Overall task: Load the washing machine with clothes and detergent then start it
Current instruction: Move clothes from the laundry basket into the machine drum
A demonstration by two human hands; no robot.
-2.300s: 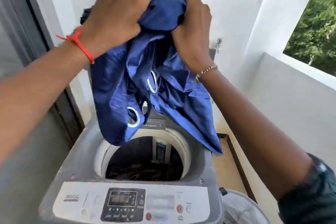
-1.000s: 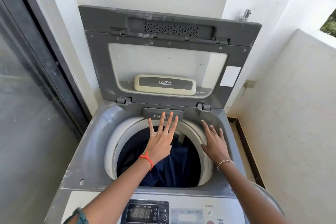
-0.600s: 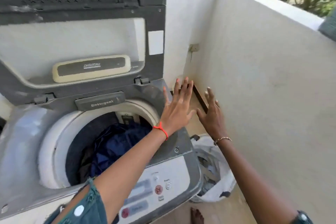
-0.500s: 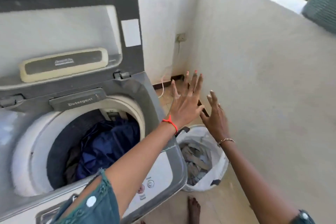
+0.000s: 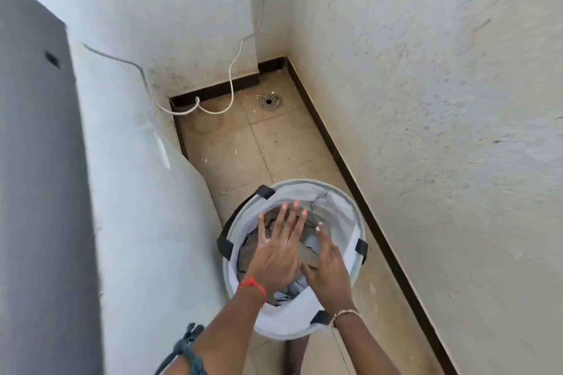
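Note:
A round white laundry basket (image 5: 341,207) with black handles stands on the tiled floor beside the washing machine (image 5: 146,222), whose white side fills the left. Grey and brown clothes (image 5: 307,253) lie inside the basket. My left hand (image 5: 275,256), with a red thread at the wrist, hovers flat over the basket's mouth, fingers spread. Close beside it, my right hand (image 5: 327,265), wearing a thin bracelet, reaches down into the basket with fingers extended above the clothes. Neither hand holds anything. The machine's drum and control panel are out of view.
A white wall (image 5: 441,100) runs close along the right, leaving a narrow strip of floor. A white cable (image 5: 234,70) hangs from a wall socket and loops on the floor behind the machine. A floor drain (image 5: 270,100) sits in the far corner.
The blue cloth went into the drum. My view and both hands then swung right and down, from the machine's opening to the laundry basket on the floor.

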